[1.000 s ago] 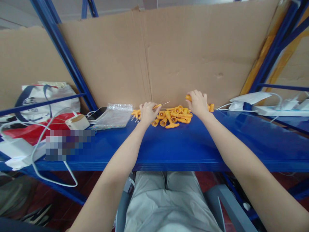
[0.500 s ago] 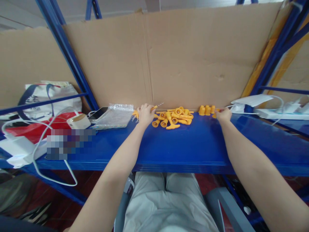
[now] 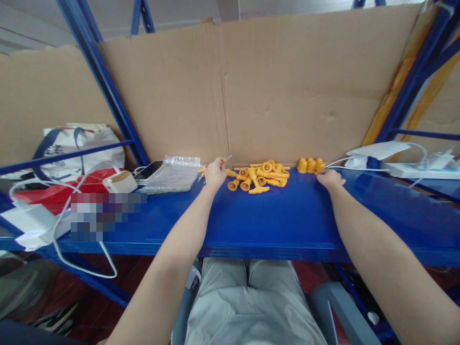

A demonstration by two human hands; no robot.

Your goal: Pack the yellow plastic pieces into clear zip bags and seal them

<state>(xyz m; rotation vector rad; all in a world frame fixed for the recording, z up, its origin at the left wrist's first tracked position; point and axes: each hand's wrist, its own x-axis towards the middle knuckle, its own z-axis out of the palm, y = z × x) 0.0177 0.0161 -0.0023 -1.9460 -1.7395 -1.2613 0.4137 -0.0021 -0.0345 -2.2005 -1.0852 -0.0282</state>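
Observation:
My left hand is closed around a yellow-handled corkscrew, its metal spiral pointing up and right past the fingers. More metal spirals and a bit of yellow show at that hand's left side. To its right lies a loose heap of yellow plastic corkscrew parts, with T-shaped handles and bell-shaped pieces. Farther right, small yellow caps stand in a row by the cardboard. My right hand is at the row's right end, its curled fingers on a cap and partly hiding it.
A cardboard sheet stands along the back of the blue shelf. Left are a clear plastic bag, a phone, white chargers and cables. A power strip and cables lie at right. Blue posts rise on both sides.
My right hand has shifted slightly down and its fingers have turned in against the end of the cap row. My left hand has turned slightly, still holding the corkscrew.

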